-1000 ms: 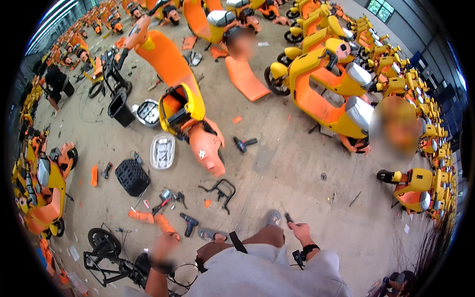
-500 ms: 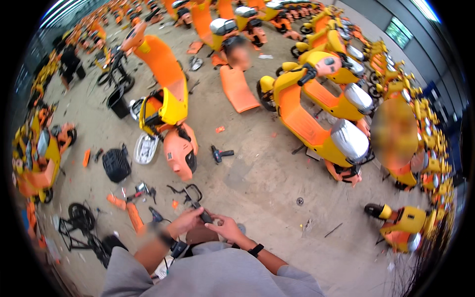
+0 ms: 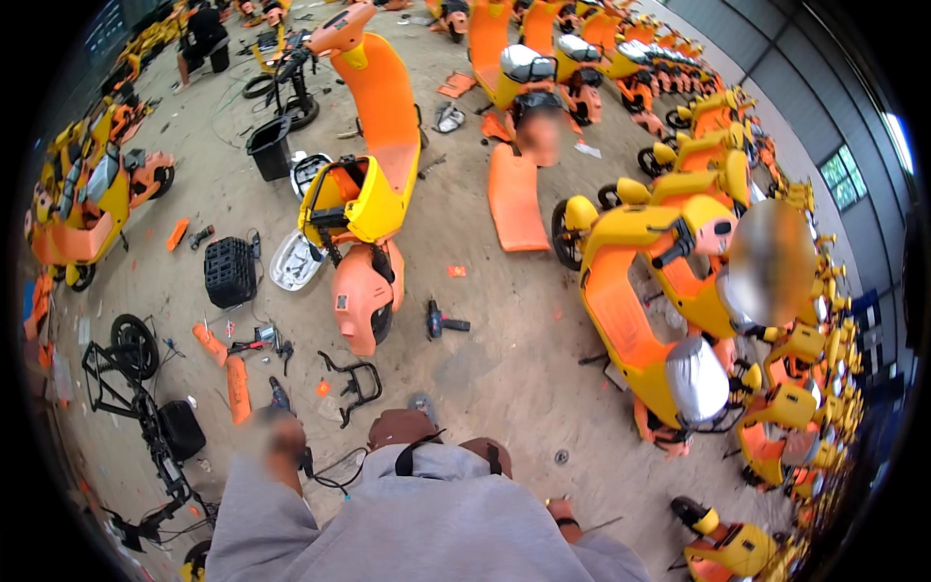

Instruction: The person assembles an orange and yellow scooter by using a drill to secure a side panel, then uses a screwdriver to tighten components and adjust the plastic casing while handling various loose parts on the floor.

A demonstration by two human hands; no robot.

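My left hand (image 3: 281,434) is low over the floor on the left, its fingers smeared by blur. It is nearest a dark power drill (image 3: 279,396) beside an orange tube-shaped part (image 3: 238,390); whether it touches the drill, I cannot tell. A black handle-like item with a cable (image 3: 307,464) lies by my left wrist. At my right side, my right hand (image 3: 560,509) shows only in part next to my grey shirt, its fingers mostly hidden. A bent black metal rack (image 3: 361,390) rests on the floor in front of me.
A yellow-orange scooter body (image 3: 373,194) stands ahead, with a second drill (image 3: 446,320) and a black crate (image 3: 230,272) around it. Bare black frame (image 3: 136,398) lies left. Parked scooters (image 3: 630,301) line the right. A person in dark clothes (image 3: 202,34) is far left.
My hands were together in front of me on a dark elongated object, which is now out of sight. They have parted, the left toward the drill, the right to my side. The view has shifted.
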